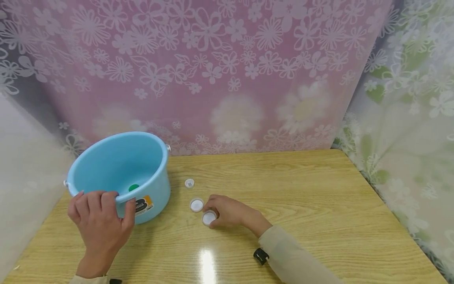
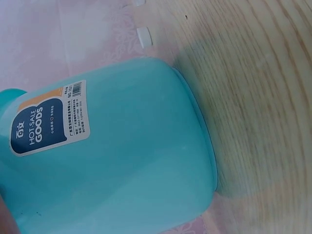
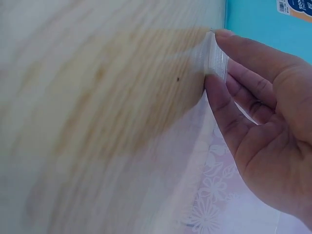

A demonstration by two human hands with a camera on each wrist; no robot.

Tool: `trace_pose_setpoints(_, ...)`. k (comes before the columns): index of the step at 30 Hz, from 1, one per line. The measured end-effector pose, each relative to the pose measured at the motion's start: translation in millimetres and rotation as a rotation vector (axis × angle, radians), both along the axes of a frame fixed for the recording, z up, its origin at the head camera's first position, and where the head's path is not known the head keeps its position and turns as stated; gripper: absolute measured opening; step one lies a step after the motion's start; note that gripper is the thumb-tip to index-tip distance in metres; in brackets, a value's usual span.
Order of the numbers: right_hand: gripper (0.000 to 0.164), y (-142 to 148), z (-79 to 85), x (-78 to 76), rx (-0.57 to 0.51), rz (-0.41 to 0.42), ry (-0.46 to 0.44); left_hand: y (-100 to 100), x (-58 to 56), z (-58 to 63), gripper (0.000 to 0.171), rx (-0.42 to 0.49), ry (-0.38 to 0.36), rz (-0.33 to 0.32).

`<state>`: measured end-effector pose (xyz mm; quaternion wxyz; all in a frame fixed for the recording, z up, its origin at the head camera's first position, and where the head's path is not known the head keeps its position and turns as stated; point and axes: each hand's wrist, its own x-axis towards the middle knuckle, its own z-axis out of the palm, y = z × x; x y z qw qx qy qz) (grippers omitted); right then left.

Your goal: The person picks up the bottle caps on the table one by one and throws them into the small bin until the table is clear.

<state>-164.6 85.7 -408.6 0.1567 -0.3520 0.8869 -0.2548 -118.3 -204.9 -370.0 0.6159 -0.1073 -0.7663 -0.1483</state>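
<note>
A light blue plastic bucket (image 1: 161,193) with a printed label (image 2: 51,117) stands at the left of the table. My left hand (image 1: 103,225) grips its near rim, fingers over the edge and thumb outside. Inside the bucket lies a round green thing (image 1: 133,187), partly hidden by the rim. My right hand (image 1: 227,211) pinches a white bottle cap (image 1: 209,218) between thumb and fingers at the tabletop; the cap's ribbed side (image 3: 217,56) shows in the right wrist view. Just beyond it lies a second white cap (image 1: 196,204), and farther back a smaller white cap (image 1: 189,183).
The wood-grain table (image 1: 301,189) reaches back to a pink flowered curtain (image 1: 234,79). Pale flowered sheets (image 1: 411,130) hang along the right side and a whitish one at the left. Light glares on the tabletop near the front.
</note>
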Motion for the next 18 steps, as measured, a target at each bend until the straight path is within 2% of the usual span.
trace_pose_setpoints(10,0.04,-1.1,-1.7,0.6,0.002,0.008,0.015,0.0,-0.9,1.0,0.039,0.006,0.02,0.007)
trace_pose_setpoints(18,0.037,-2.4,-2.5,5.6,-0.001,-0.025,0.016,1.5,-0.2,0.8,0.038,0.005,0.022,-0.006)
